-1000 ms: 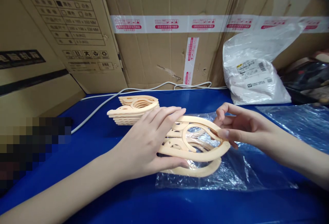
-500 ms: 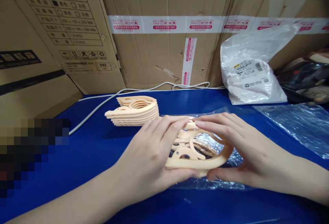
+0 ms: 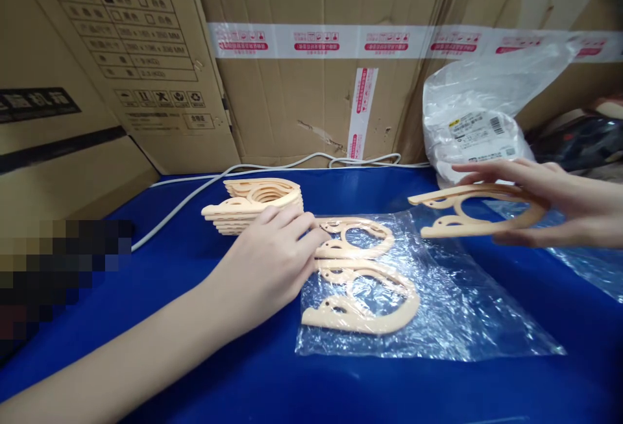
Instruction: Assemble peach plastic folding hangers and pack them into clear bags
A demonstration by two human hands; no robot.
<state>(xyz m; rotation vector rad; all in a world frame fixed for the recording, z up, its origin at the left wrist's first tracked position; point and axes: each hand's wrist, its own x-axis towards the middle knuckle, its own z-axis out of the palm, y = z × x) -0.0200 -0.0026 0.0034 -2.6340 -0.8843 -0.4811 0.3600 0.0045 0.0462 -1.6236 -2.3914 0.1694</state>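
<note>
My right hand (image 3: 540,206) grips a beige folded clothes hanger (image 3: 487,226) by its rounded end, raised at the right. My left hand (image 3: 280,252) has its fingers together and bent down over the left edge of a clear plastic bag (image 3: 452,307); its fingertips are partly hidden. Inside the bag lie two beige folded hangers, a far one (image 3: 384,249) and a near one (image 3: 389,326). Just behind my left hand, a stack of matching hangers (image 3: 253,193) sits on the blue table (image 3: 195,346).
Cardboard boxes (image 3: 292,99) stand along the back and left. A white cable (image 3: 180,213) runs across the table's rear. A white labelled plastic bag (image 3: 472,138) stands at the back right, with another clear bag (image 3: 588,268) at the right edge.
My hands have parted. My right hand has moved right and up with a hanger, while my left hand has shifted left toward the stack. Two hangers in the clear bag are now uncovered.
</note>
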